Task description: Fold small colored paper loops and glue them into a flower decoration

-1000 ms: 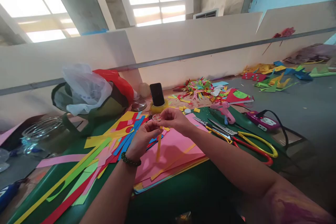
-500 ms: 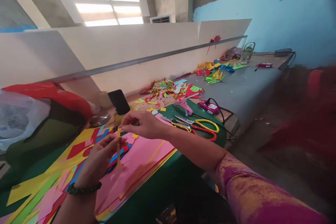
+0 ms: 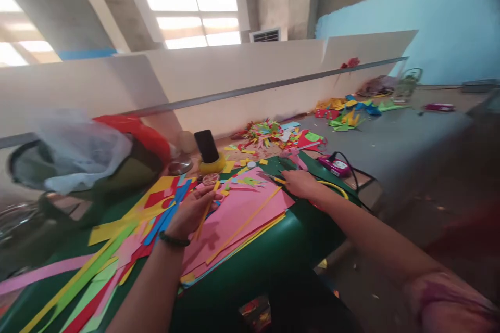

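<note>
My left hand [image 3: 195, 210] is closed on a narrow yellow paper strip [image 3: 203, 214], its thumb and fingers pinching near the upper end. The strip slants down over a stack of pink paper sheets [image 3: 242, 223]. Palm down, my right hand [image 3: 301, 183] reaches over the scissors at the stack's right side, covering most of them; part of a yellow scissor handle [image 3: 336, 187] shows past the wrist. Blur hides whether its fingers grip anything. Just behind that hand lies a pink glue gun [image 3: 297, 158]. Small green and pink paper cuttings [image 3: 250, 181] lie on the pink sheets.
Coloured paper strips [image 3: 94, 265] spread across the left side. A phone [image 3: 206, 145] stands in a yellow tape roll [image 3: 212, 164] at the back. Behind are paper scraps [image 3: 263, 132], a magenta power strip [image 3: 335, 165] with a cable, and a bag [image 3: 144, 166] with plastic inside.
My right hand has left the strip and moved right and down to the scissors. The left hand keeps the yellow strip. The view has shifted left, and green cuttings now show on the pink stack.
</note>
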### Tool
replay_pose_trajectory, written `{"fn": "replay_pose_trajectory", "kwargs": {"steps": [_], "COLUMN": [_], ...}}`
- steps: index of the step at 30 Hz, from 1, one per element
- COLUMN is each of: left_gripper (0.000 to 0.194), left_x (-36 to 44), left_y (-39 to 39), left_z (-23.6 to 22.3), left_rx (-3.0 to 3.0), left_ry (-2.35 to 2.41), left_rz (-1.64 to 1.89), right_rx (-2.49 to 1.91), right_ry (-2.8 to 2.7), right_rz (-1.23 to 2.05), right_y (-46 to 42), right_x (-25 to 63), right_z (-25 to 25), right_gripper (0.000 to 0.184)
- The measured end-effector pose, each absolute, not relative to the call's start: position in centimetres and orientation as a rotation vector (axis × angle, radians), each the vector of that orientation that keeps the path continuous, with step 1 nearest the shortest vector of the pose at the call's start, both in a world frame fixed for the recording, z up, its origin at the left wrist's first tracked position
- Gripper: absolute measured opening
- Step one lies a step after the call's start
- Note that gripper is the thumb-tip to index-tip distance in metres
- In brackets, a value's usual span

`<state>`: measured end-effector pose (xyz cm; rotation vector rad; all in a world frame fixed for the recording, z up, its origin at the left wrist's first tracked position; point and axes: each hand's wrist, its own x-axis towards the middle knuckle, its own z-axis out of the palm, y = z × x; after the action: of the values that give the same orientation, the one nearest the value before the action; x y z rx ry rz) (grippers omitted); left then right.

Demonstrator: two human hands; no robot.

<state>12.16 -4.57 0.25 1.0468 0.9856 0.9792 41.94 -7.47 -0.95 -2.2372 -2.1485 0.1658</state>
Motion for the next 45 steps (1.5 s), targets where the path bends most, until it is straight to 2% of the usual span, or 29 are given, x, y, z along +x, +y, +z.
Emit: {"fn": "replay_pose_trajectory", "kwargs": {"steps": [3, 8, 14, 18, 30, 39, 45], "left_gripper": [0.03, 0.036, 0.044, 0.044, 0.039, 0.04, 0.034], "left_x": [12.0, 11.9, 11.7, 11.5, 11.7, 11.4, 11.7], "left_y": [-4.5, -4.8, -5.0, -4.9, -4.9, -5.0, -5.3], "left_z": [0.1, 0.3, 0.2, -0.1, -0.1, 0.1, 0.1], "left_rx": [0.997, 1.0, 1.03, 1.067, 1.267, 1.251, 1.257], "left_ry": [0.954, 0.845, 0.777, 0.748, 0.691, 0.68, 0.702], "left_rz": [0.987, 0.997, 0.93, 0.904, 0.731, 0.72, 0.724], "right_rx": [-2.093, -1.413, -1.264, -1.265, -1.221, -1.194, -1.173], "right_ry": [-2.074, -1.951, -1.844, -1.818, -1.74, -1.703, -1.682], "right_rz": [0.232, 0.805, 1.069, 1.102, 1.193, 1.146, 1.163], "right_y": [-8.6, -13.3, -16.0, -15.7, -15.3, -15.3, -15.1], "right_x": [41.8, 39.8, 36.8, 36.6, 35.8, 35.3, 35.0], "right_z": [-0.1, 0.6, 0.3, -0.2, -1.6, -2.7, -2.8], "right_gripper": [0.032, 0.047, 0.051, 0.05, 0.062, 0.058, 0.059]}}
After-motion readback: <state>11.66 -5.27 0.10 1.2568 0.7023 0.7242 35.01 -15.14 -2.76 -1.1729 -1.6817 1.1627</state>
